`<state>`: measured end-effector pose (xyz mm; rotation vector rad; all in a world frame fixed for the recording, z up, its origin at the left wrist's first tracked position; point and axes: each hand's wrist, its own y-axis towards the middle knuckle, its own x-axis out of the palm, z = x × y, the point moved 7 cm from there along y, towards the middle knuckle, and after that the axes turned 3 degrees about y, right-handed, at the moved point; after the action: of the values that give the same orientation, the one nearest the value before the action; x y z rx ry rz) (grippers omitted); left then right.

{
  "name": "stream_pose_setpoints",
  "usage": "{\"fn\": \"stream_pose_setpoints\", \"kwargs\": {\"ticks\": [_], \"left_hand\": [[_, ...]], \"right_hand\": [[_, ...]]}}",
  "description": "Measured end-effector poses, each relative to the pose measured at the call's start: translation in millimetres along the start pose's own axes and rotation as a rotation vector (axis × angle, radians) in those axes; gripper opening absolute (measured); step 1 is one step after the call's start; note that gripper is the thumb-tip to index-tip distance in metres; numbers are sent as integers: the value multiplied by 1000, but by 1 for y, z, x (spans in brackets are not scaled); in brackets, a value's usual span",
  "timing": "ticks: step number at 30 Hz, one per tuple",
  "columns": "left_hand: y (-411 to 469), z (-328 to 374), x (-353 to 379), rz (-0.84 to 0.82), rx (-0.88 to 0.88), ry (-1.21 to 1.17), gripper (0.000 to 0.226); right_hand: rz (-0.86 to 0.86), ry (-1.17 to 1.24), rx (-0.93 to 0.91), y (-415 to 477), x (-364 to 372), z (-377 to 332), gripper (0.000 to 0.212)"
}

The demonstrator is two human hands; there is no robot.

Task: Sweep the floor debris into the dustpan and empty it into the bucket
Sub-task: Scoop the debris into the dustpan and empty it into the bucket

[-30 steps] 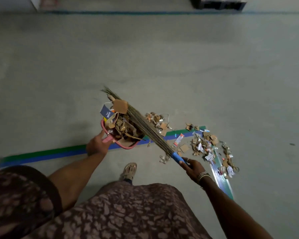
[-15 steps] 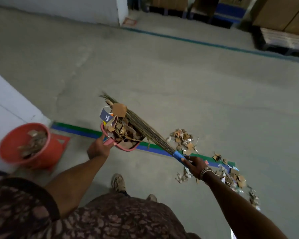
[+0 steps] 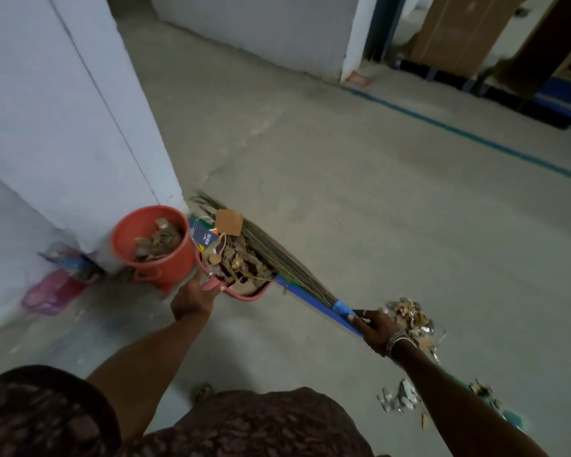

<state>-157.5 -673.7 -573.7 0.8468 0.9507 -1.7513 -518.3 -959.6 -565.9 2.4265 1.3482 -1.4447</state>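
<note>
bucket (image 3: 165, 258): smooth red plastic
broom (image 3: 277, 255): dry stiff fibres
debris (image 3: 231, 222): torn cardboard
floor (image 3: 376, 192): matt concrete

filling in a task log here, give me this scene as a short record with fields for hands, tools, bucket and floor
left hand: grips the dustpan by its pink handle
right hand: grips the broom at its blue handle
dustpan: heaped with cardboard scraps, held beside the bucket, not yet tipped
broom: bristles lie across the heap
bucket: red, on the floor by a white pillar, partly filled with scraps
floor: loose debris near the right hand
</note>
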Motion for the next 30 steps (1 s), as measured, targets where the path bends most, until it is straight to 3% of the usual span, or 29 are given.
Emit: {"fn": "stream_pose_setpoints", "kwargs": {"ticks": [6,19,25,30], "left_hand": [[60,-90,-40,-19,-68,-74,68],[160,-197,-137,78,-178,-7,63],[226,-239,-153,89,-166,-45,58],[302,-269,-148,78,-147,-66,51]], "right_hand": [[-62,69,-42,34,57,-84,37],[-175,169,-51,111,148,-246,14],[-240,164,-48,161,183,-287,4],[-284,204,6,235,207,-312,8]]}}
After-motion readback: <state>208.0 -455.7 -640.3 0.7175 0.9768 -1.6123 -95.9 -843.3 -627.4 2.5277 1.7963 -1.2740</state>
